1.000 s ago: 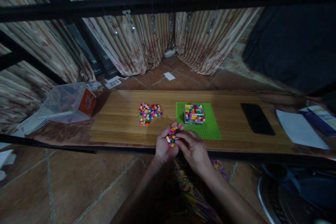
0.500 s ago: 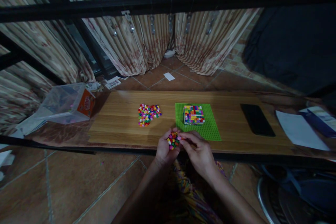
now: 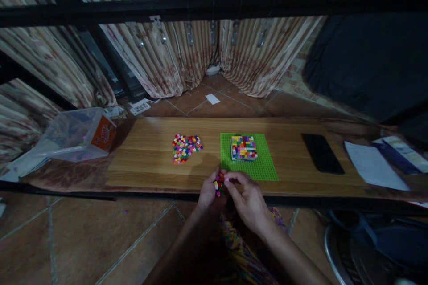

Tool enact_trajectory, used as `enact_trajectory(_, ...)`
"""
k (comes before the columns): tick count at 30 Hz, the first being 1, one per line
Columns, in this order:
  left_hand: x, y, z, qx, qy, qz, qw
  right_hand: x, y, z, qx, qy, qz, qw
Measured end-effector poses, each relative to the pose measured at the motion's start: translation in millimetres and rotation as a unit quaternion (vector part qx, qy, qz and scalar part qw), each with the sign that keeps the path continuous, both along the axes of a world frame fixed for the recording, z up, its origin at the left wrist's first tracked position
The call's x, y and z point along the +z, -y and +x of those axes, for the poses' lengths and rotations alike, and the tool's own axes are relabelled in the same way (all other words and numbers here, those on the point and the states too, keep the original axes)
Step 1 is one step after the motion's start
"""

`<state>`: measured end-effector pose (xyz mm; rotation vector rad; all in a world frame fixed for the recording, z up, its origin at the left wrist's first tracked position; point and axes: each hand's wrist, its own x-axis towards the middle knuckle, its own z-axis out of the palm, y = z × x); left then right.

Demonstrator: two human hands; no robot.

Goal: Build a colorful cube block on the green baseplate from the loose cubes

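Note:
My left hand (image 3: 207,190) is cupped around a small heap of coloured toy bricks (image 3: 218,185), just over the front edge of the board. Thumb and forefinger of my right hand (image 3: 245,193) pinch a pink brick (image 3: 227,180) at the right side of that heap. Beyond my hands, a multicoloured block built of bricks (image 3: 244,148) stands on a green studded baseplate (image 3: 267,167). Farther left lies a loose pile of bricks (image 3: 186,148) in many colours.
The wooden board (image 3: 143,151) carries a black flat slab (image 3: 323,153) at its right. White paper (image 3: 374,164) lies past it. A clear plastic box (image 3: 75,136) with an orange label stands at the left. A black bar (image 3: 214,8) crosses in front of striped curtains.
My right hand has moved slightly over the left palm, covering more of the held bricks. The whole view has shifted a little; the pile and the built block look the same.

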<state>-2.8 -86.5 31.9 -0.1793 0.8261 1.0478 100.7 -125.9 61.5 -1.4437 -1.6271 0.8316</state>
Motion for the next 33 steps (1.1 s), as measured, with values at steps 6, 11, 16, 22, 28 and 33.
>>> enact_trajectory(6,7.4,6.7,1.2,-0.019,0.02,0.025,0.999,-9.3,-5.7,-1.1,-0.042,-0.029,0.056,0.997)
enact_trajectory(11,16.1,10.8,-3.1,-0.102,0.002,0.02,0.995,-20.6,-18.5,9.2,-0.099,-0.207,-0.06,0.972)
enact_trajectory(16,16.3,11.8,-3.2,-0.132,0.013,0.035,0.99,-20.7,-19.9,8.0,-0.119,-0.287,-0.113,0.944)
enact_trajectory(22,12.4,11.5,-3.7,-0.133,0.002,0.036,0.99,-18.8,-19.7,6.1,-0.125,-0.308,-0.126,0.935)
enact_trajectory(28,7.2,11.0,-3.7,-0.143,0.019,0.035,0.989,-20.0,-18.4,1.7,-0.15,-0.362,-0.171,0.904)
enact_trajectory(33,5.8,11.4,-4.2,-0.149,0.031,0.029,0.988,-20.0,-20.0,0.7,-0.156,-0.397,-0.186,0.885)
